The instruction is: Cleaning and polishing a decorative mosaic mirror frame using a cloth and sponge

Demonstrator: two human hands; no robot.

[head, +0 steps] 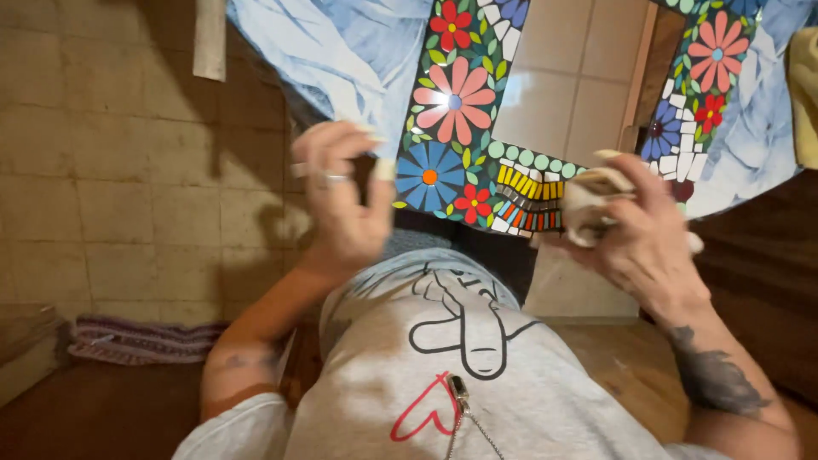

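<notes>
floor: pale square tiles [128,170], seen from straight above, fills the left half
cloth under frame: blue-white crumpled sheet [332,51] spread beneath the work, shows again at far right
mosaic frame: big frame [460,162] with tile flowers in pink, red, blue on dark green, white round pieces along the inner edge, a yellow-red striped patch at the lower corner; sits ahead of the person between both hands, its open middle shows floor tiles through it
shirt: grey with a black line drawing and a red heart [426,366], a small chain hangs at the chest
rug: striped purple mat [145,336] on the floor at left, well apart from the work
left hand: [341,200] raised just beside the frame's left edge, ring on one finger, fingers curled loosely, blurred; cannot tell if it pinches anything
right hand: [635,230] closed around a wadded pale rag [596,200], rag touching the frame's lower inner corner
step (judged): wiping the mosaic face, likely cleaning haze off the tiles at the bottom edge
next move needs (judged): steady the frame with the left hand, press the rag flat, work along the tile joints without catching raised pieces
</notes>
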